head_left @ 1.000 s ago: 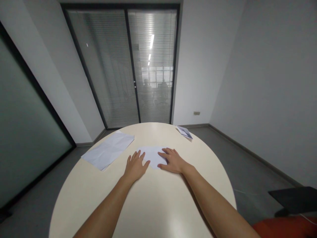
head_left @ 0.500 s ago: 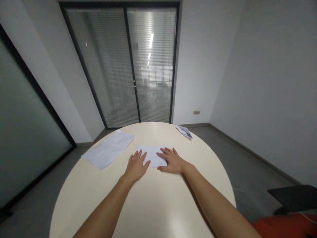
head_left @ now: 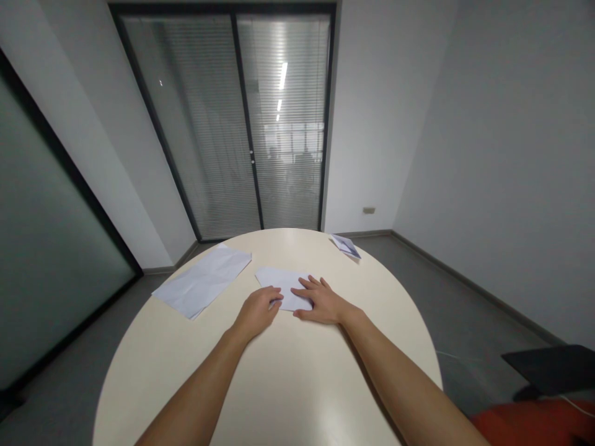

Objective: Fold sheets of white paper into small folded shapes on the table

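Observation:
A small white sheet of paper (head_left: 287, 280) lies on the round cream table (head_left: 288, 378) in front of me. Its far left corner is uncovered. At the paper's near left edge, my left hand (head_left: 259, 310) is closed, with thumb and fingers drawn together on the edge. My right hand (head_left: 320, 302) rests open on the right part of the sheet, fingers spread and pressing flat, and hides that end.
Larger white sheets (head_left: 202, 282) lie at the table's left, slightly creased. A folded printed paper (head_left: 346, 246) sits near the far right rim. A black flat object (head_left: 553, 368) and something red (head_left: 534, 424) are at lower right, off the table.
My left hand has gone from spread fingers to a pinch at the paper's edge, uncovering its left corner. My right hand has stayed almost in place.

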Available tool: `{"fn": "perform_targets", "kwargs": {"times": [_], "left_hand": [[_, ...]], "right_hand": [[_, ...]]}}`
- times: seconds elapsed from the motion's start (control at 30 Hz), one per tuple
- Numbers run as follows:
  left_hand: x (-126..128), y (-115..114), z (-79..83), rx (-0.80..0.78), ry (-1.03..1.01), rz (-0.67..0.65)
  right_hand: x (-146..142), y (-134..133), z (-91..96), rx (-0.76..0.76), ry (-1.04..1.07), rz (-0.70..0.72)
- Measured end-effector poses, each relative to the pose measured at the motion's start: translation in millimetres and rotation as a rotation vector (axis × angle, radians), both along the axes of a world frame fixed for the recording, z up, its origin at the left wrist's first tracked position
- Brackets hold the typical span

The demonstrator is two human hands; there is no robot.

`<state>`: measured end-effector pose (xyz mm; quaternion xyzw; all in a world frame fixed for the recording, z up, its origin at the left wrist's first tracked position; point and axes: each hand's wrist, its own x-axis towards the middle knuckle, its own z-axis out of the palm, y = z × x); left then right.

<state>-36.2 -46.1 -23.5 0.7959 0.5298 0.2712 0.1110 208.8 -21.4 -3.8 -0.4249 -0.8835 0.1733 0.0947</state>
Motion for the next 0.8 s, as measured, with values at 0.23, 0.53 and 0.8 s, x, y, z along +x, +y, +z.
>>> {"fn": "perform_targets", "kwargs": {"times": [0.23,0.53,0.8], "left_hand": [[3.4,-8.7,8.1,-0.041,-0.021,-0.13],[1.4,-3.1,3.9,-0.063,-0.019,-0.109],[4.2,-8.4,15.0,-0.043,0.011,-0.114]], "right_hand": [[0.0,-0.9,0.0,0.031,0.031,-0.026],[0.4,4.0,-3.3,0.161,0.169,0.083],[-1.3,-0.3,6.9,0.126,0.2,0.031]]}}
